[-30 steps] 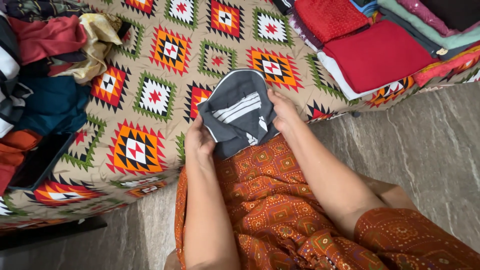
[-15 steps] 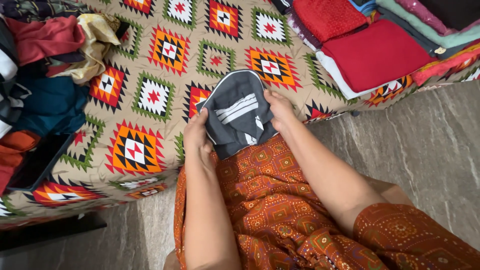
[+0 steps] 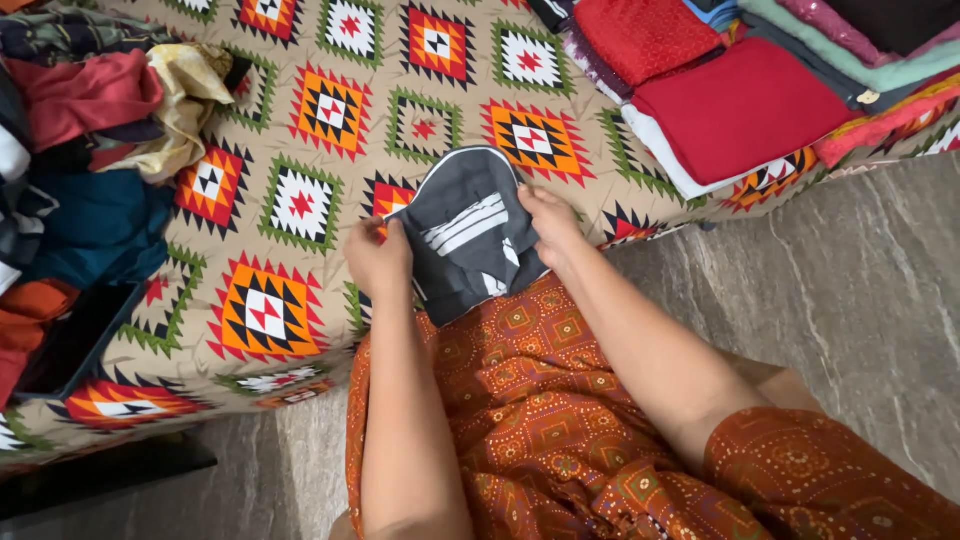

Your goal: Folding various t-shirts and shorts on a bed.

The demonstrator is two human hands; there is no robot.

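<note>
- Grey garment with white stripes and pale edging, folded into a compact shape, lies at the near edge of the patterned bedspread, its lower end overlapping the person's orange printed lap. Likely set there because the edge gives a flat surface within easy reach.
- Left hand on the garment's left edge, fingers curled closed over the fabric, pinching the fold so it stays put.
- Right hand on the right edge, fingers bent and pressed down on the cloth, thumb tucked at the hem; looks like a light pinch rather than a full grasp, though how much cloth is under the fingers is hidden.
- Both hands at opposite sides: keeps the piece taut and square.
- Up right, well apart: neat stack of folded clothes, red pieces on top, more colours behind.
- Far left: loose heap of unfolded clothes, maroon, yellow, teal, rust, kept separate from the stack.
- Grey stone floor beside the bed.
</note>
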